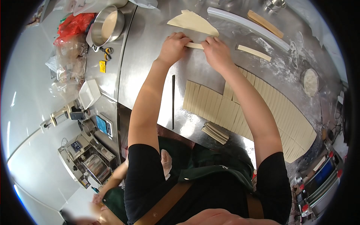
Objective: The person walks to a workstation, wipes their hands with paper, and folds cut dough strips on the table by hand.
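Dough strip (pixel 194 45) pinched between your two hands

The strip lies crosswise before you, low over the steel table (pixel 144 48), toward its far side. Your left hand (pixel 174 48) has its fingers curled on the left end, and your right hand (pixel 217 53) pinches the right end; the pale middle shows between them. Whether the strip touches the steel, you cannot tell from here. Just beyond your knuckles is a flat, pointed dough sheet (pixel 193 23). To the right of your right hand lies a loose strip (pixel 254 53), with a long white bar (pixel 247 25) and a wooden bar (pixel 265 23) farther off. Nearer your body, rows of cut strips (pixel 212 101) run under your right forearm, and a small stack (pixel 215 133) sits by the near edge. A dark rod (pixel 173 102) lies left of the rows. At far right stands a bowl of flour (pixel 310 82).
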### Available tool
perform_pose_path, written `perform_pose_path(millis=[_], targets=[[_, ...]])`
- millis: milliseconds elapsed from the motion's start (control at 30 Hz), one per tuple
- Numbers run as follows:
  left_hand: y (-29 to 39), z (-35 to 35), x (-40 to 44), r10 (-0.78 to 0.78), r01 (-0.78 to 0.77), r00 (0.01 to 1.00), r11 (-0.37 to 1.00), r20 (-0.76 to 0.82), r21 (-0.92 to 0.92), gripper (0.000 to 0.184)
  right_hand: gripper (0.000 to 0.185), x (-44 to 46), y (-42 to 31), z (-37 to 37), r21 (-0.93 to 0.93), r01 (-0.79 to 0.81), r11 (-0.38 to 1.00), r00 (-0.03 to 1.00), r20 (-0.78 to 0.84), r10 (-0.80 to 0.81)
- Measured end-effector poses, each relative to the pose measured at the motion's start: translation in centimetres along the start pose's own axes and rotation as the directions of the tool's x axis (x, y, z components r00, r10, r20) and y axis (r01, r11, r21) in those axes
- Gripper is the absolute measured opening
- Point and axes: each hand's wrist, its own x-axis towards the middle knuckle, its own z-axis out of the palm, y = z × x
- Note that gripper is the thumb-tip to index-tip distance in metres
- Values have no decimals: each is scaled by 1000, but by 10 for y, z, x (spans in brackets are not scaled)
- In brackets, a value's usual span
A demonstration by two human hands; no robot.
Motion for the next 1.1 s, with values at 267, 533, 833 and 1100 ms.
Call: perform_pose_path(millis=[267,533,833,1100], targets=[[1,-1,0,-48,48,998,998,30,27,31,32,-3,-2,-15,104,-61,993,998,23,59],[77,-10,-12,-95,99,947,995,-306,-1,41,27,-156,19,-101,462,-192,866,903,-263,340],[117,-2,-72,-443,443,896,891,20,-94,16,12,-368,-1,-164,524,-544,656,783,37,621],[106,3,-114,-568,582,795,813,213,-3,33,12,-400,-8,-178,550,-523,651,817,106,566]])
